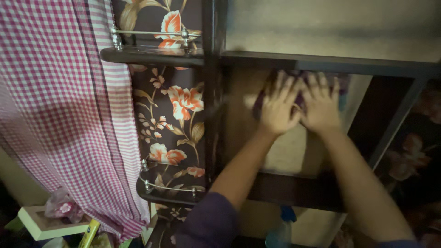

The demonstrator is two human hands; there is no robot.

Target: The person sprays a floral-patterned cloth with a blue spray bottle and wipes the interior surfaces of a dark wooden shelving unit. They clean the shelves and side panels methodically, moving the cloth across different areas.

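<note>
My left hand [279,106] and my right hand [320,104] lie side by side, palms flat, pressed on a dark purple cloth [266,89] against the pale back panel [289,151] of a dark wooden shelf unit. The cloth shows above and left of my fingers; most of it is hidden under both hands. The picture is blurred around the hands. Both arms reach up from the bottom of the view, in dark purple sleeves.
A dark shelf board [330,64] runs just above my hands. A floral panel [177,115] with small railed corner shelves [151,53] stands left. A pink checked cloth [69,115] hangs far left. A blue spray bottle [281,229] sits below.
</note>
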